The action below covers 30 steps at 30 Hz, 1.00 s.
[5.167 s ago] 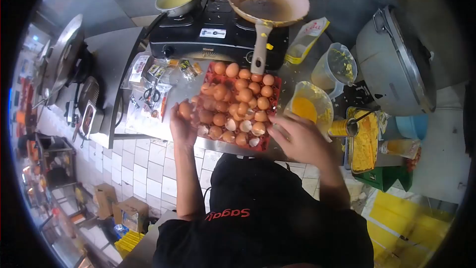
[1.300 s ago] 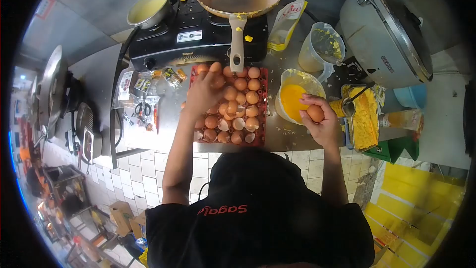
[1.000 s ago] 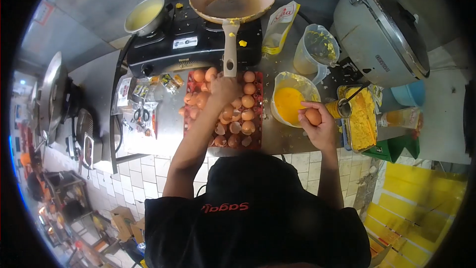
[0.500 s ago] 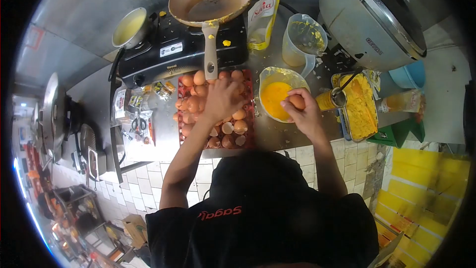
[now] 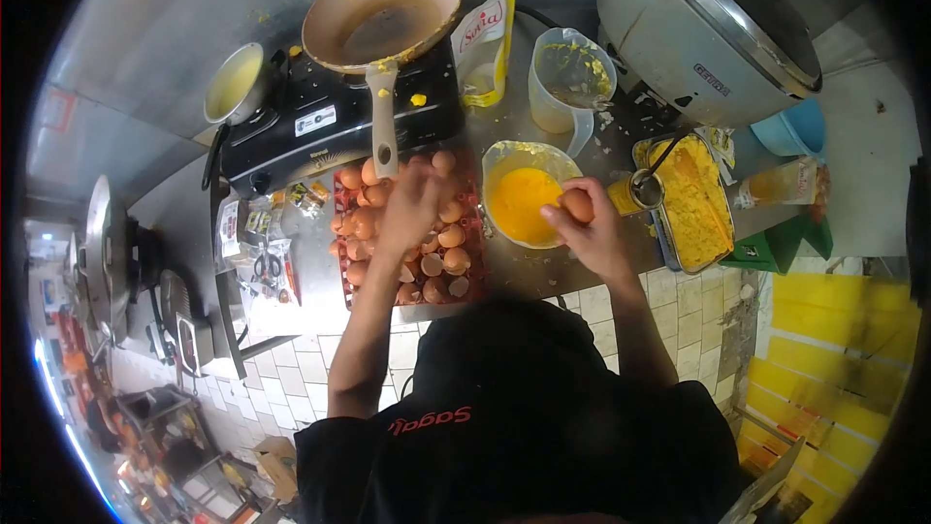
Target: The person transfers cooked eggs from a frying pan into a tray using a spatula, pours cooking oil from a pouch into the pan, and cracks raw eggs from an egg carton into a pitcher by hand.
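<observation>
A red egg tray (image 5: 468, 223) holds many brown eggs and broken shells. My left hand (image 5: 411, 209) is over its upper middle, fingers bent down among the eggs; whether they grip one is hidden. Right of the tray is a clear measuring jug (image 5: 525, 196) with yellow beaten egg in it. Beside the jug's right rim, my right hand (image 5: 592, 231) holds a brown egg (image 5: 577, 205) between thumb and fingers. The egg looks whole from here.
Behind the tray, a frying pan (image 5: 384, 15) and a small pot (image 5: 235, 84) sit on a black gas stove (image 5: 330, 115). A second jug (image 5: 570, 83), a large cooker (image 5: 684, 34) and a tray of yellow food (image 5: 690, 204) are to the right. Scissors (image 5: 268, 267) lie left.
From holding an egg at the tray's left edge, my left hand has moved in over its upper middle. My right hand has taken hold of an egg beside the jug. The camera view has shifted.
</observation>
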{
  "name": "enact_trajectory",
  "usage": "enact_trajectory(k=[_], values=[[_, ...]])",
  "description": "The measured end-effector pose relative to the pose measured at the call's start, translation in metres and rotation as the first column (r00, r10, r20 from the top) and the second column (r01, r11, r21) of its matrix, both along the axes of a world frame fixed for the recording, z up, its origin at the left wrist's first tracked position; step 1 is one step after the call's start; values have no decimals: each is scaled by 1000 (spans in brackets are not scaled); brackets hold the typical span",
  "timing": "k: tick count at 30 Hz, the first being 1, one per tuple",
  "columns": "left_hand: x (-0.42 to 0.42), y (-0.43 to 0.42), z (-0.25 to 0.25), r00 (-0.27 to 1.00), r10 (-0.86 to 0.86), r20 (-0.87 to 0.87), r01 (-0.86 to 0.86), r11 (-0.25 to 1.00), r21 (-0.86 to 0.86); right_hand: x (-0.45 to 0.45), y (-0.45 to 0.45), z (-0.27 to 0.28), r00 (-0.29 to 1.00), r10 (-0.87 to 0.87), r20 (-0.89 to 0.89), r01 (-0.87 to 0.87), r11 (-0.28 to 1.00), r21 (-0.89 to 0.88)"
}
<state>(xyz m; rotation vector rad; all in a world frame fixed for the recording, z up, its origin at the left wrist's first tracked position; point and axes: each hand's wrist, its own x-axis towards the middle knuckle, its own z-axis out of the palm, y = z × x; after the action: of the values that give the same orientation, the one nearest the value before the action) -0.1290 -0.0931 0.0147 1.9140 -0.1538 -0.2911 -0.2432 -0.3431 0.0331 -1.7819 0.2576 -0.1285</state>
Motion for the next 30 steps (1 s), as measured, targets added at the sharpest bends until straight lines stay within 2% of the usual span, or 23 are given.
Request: enact_trajectory(k=[1, 2, 3, 6, 7, 10, 11, 14, 15, 18, 19, 22, 23, 26, 30], values=[[-7, -10, 7, 970, 35, -241, -86, 975, -205, 5, 1, -6, 992, 60, 111, -38, 981, -189], [-15, -22, 18, 882, 15, -471, -215, 902, -374, 9, 3, -9, 969, 139, 205, -53, 925, -376], [-25, -38, 43, 884, -25, -468, -196, 886, -419, 11, 14, 9, 968, 143, 204, -55, 921, -386], [-28, -68, 40, 809, -118, -576, -331, 718, -613, 19, 41, 42, 810, 93, 579, 192, 891, -412], [-30, -79, 34, 821, -148, -552, -341, 647, -682, 23, 43, 37, 732, 106, 673, 244, 882, -404], [-35, -100, 32, 906, -92, -413, -267, 631, -728, 37, 35, 33, 825, 223, 518, 77, 865, -496], [-32, -94, 41, 838, -187, -513, -300, 629, -717, 35, 31, 31, 846, 183, 500, 98, 869, -485], [-32, -94, 37, 826, -207, -525, -286, 649, -705, 29, 28, 35, 821, 91, 564, 227, 855, -467], [-32, -95, 34, 829, -218, -516, -275, 644, -714, 34, 31, 38, 817, 209, 537, 115, 854, -507], [-31, -97, 31, 839, -255, -482, -228, 639, -735, 31, 27, 27, 877, 126, 464, 124, 873, -471], [-30, -93, 34, 830, -210, -517, -265, 667, -697, 31, 22, 24, 871, 106, 481, 146, 878, -456], [-25, -85, 37, 817, -250, -520, -233, 682, -694, 30, 11, 22, 960, 35, 278, 34, 970, -240], [-24, -84, 37, 819, -252, -515, -216, 696, -685, 30, 7, 25, 971, 51, 232, 27, 945, -325], [-20, -73, 29, 844, -265, -467, -135, 737, -662, 34, -10, 12, 989, 133, 57, -106, 934, -342], [-22, -42, 18, 887, -148, -438, -128, 832, -540, 36, -20, 7, 982, 179, 68, -114, 833, -541]])
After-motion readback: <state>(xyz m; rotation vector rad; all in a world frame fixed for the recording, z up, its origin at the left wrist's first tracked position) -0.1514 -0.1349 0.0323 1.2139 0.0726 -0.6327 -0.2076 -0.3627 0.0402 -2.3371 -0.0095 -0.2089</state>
